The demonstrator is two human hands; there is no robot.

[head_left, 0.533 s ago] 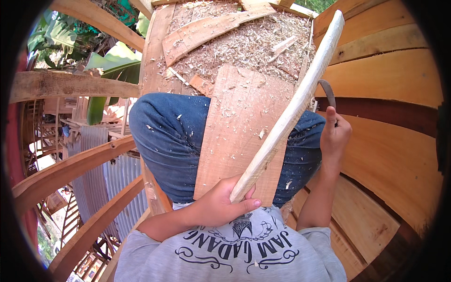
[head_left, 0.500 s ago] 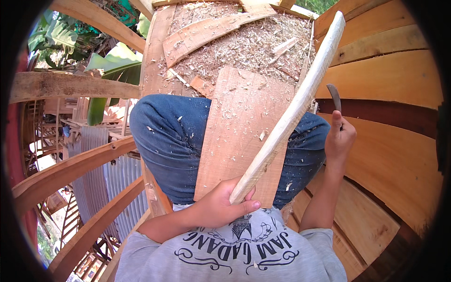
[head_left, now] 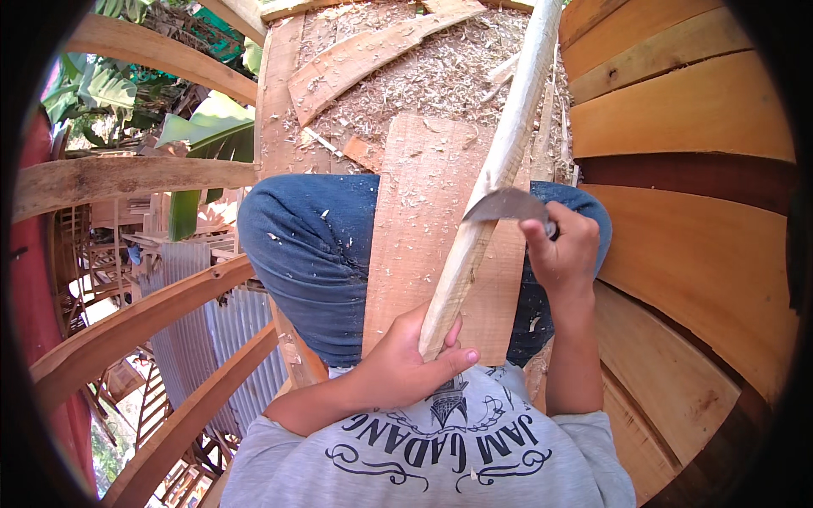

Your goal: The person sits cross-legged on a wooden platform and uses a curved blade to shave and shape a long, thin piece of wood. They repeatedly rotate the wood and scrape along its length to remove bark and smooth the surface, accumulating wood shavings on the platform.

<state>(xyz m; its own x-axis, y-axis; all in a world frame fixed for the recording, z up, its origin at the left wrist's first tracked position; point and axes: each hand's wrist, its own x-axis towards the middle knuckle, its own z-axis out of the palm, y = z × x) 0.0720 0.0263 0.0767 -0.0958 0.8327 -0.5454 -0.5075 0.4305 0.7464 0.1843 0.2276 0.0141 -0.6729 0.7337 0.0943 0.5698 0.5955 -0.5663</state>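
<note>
A long, pale, peeled wooden pole slants up and away from my waist, its far end cut off by the top of the picture. My left hand is wrapped round its near end, close to my shirt. In my right hand is a short curved knife, its handle mostly hidden by my fingers. The dark blade lies across the pole about midway along; whether it bites into the wood I cannot tell. Beneath the pole, a flat wooden board rests on my lap between my jeans-clad knees.
Wood shavings cover the planks ahead, where a curved offcut lies. Wooden slats form a wall close on my right. Rails run along my left, with banana leaves and corrugated sheets beyond them.
My right hand has swung the knife inward and down, from out at the right to across the pole. The pole has turned more upright, its far end moving left.
</note>
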